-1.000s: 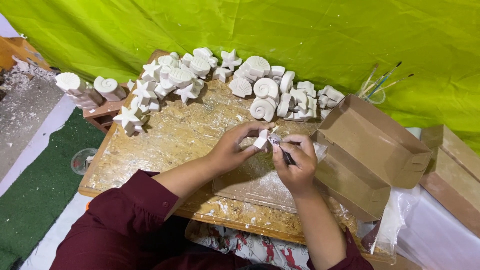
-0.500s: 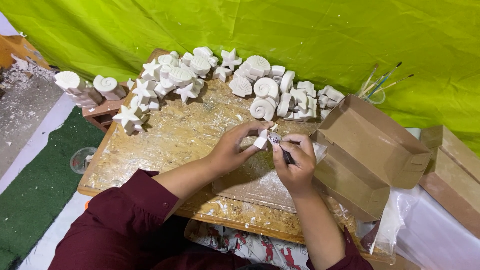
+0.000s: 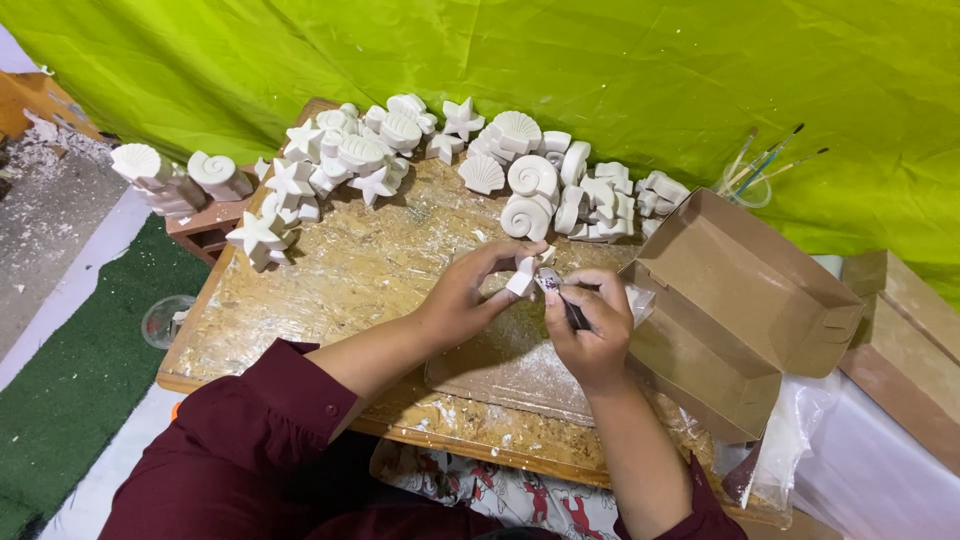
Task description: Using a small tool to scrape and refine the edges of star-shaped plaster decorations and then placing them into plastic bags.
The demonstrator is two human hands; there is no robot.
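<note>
Behind hands, white plaster shells [image 3: 528, 178]

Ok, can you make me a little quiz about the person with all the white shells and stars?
1. True or false: the left hand pinches a small white plaster piece.
2. What does the right hand hold: A) a paintbrush, B) a thin dark tool, C) a cup?
3. Fill in: the open cardboard box sits on the person's ____ side.

Key: 1 true; 2 B; 3 right.
</note>
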